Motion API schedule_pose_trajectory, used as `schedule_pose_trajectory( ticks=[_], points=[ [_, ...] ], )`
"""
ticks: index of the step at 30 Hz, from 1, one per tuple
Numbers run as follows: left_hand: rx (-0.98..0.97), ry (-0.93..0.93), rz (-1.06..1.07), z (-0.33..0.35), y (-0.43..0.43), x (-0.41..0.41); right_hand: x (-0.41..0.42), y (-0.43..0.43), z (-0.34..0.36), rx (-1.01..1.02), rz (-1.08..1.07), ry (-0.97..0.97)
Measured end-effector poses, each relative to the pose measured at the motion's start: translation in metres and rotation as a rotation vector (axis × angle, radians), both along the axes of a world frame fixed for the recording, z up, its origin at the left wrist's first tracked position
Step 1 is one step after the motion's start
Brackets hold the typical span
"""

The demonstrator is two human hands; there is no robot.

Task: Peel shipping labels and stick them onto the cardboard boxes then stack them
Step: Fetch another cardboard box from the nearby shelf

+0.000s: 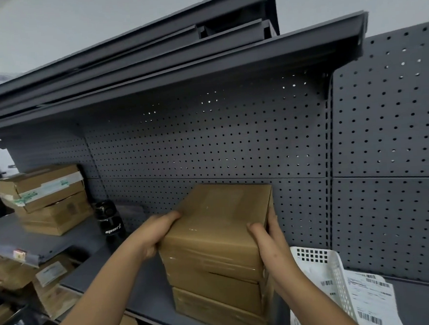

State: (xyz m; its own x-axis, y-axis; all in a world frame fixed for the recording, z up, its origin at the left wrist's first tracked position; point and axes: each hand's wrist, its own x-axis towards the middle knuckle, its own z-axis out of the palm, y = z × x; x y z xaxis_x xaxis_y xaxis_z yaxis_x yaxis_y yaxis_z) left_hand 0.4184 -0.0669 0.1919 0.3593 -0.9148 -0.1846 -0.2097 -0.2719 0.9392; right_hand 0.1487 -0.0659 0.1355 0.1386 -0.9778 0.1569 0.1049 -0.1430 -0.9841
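Note:
A plain brown cardboard box [220, 220] sits on top of a stack of two more boxes [215, 296] on the grey metal shelf [130, 282]. My left hand [155, 232] grips the top box's left side with the thumb on its upper face. My right hand [269, 237] grips its right side, fingers wrapped round the far edge. Sheets of white shipping labels [370, 301] with barcodes lie at the lower right, partly in a basket. No label shows on the top box's upper face.
A white plastic basket [330, 268] stands right of the stack. A black "sport" bottle [109, 221] stands to the left. More taped boxes [46, 199] sit on a left shelf. Pegboard backs the shelf; another shelf hangs overhead.

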Motion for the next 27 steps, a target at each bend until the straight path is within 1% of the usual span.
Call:
schedule_pose_trajectory(
  ticks=[5,11,16,22,27],
  points=[
    [-0.023,-0.009,0.004,0.007,0.014,-0.027,-0.021,0.012,0.007,-0.003,0.016,-0.122],
    [-0.058,0.049,-0.037,0.021,0.034,-0.082,-0.075,0.023,0.015,0.019,-0.049,-0.205],
    [-0.097,0.075,-0.101,0.026,0.052,-0.144,-0.137,0.039,0.016,0.047,-0.108,-0.225],
    [-0.111,0.017,-0.220,0.015,0.066,-0.230,-0.226,0.053,0.007,0.059,-0.156,-0.227],
    [-0.110,0.103,-0.269,-0.016,0.064,-0.293,-0.297,0.062,-0.011,0.086,-0.225,-0.183]
  ],
)
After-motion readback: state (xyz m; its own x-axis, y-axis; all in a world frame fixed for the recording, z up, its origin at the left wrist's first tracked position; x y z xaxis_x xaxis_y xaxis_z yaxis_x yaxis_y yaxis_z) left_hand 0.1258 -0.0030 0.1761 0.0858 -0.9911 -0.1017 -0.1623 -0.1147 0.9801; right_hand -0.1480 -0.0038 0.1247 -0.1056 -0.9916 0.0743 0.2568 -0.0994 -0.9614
